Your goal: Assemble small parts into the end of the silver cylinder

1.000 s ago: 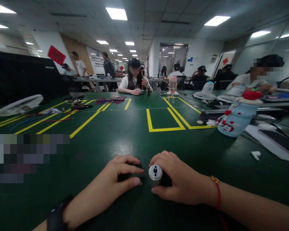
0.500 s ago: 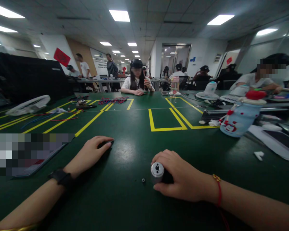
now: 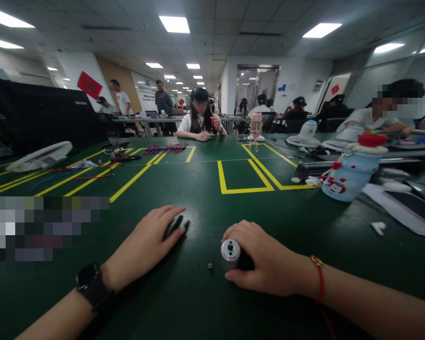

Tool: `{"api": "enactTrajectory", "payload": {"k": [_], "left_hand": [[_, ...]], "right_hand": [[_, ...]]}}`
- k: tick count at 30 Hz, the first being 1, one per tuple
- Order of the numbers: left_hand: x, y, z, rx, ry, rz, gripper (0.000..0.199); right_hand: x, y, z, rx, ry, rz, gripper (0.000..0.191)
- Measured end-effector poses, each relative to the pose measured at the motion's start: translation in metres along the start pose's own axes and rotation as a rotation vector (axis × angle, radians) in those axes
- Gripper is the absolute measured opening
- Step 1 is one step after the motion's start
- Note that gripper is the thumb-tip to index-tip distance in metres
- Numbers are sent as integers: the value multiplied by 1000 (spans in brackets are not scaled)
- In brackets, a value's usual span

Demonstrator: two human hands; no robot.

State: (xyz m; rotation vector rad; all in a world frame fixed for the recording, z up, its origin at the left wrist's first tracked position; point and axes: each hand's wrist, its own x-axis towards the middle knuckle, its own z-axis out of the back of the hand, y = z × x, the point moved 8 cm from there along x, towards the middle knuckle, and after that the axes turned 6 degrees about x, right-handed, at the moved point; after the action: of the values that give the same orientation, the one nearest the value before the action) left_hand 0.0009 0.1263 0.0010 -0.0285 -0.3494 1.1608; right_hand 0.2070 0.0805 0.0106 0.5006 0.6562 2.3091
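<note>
A silver metal cylinder (image 3: 230, 251) with a dark hole in its round top stands upright on the green table (image 3: 184, 302). My right hand (image 3: 257, 259) is wrapped round it, thumb on the near side and fingers on the far side. Just left of the cylinder lies a tiny dark metal part (image 3: 210, 266). My left hand (image 3: 156, 236), with a black watch at the wrist, is over the table to the left, thumb and fingers apart and nothing between them.
A blue bottle with a red lid (image 3: 352, 170) stands at the right, near white scraps (image 3: 378, 228). Yellow tape (image 3: 246, 191) marks the table. Red and blue wires (image 3: 165, 148) and a white fan (image 3: 40, 157) lie further left. Across the table sits a person (image 3: 200, 123).
My left hand has moved right, towards the cylinder, and its thumb and fingers have spread further apart. My right hand keeps its hold on the cylinder.
</note>
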Motion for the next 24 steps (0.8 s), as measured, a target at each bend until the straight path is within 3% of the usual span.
{"api": "enactTrajectory", "payload": {"k": [3, 5, 9, 17, 24], "left_hand": [[-12, -51, -5, -170, 161, -201, 42], [-16, -68, -7, -246, 205, -237, 32], [-14, -77, -9, -338, 194, -212, 10], [-4, -95, 22, -514, -35, -151, 11], [-1, -110, 21, -506, -12, -192, 14]], "right_hand": [[0, 1, 0, -9, -5, 8, 40], [0, 1, 0, -10, -8, 12, 39], [1, 0, 0, -12, -19, 21, 38], [1, 0, -3, -49, -21, 23, 35], [2, 0, -4, -78, -33, 44, 31]]}}
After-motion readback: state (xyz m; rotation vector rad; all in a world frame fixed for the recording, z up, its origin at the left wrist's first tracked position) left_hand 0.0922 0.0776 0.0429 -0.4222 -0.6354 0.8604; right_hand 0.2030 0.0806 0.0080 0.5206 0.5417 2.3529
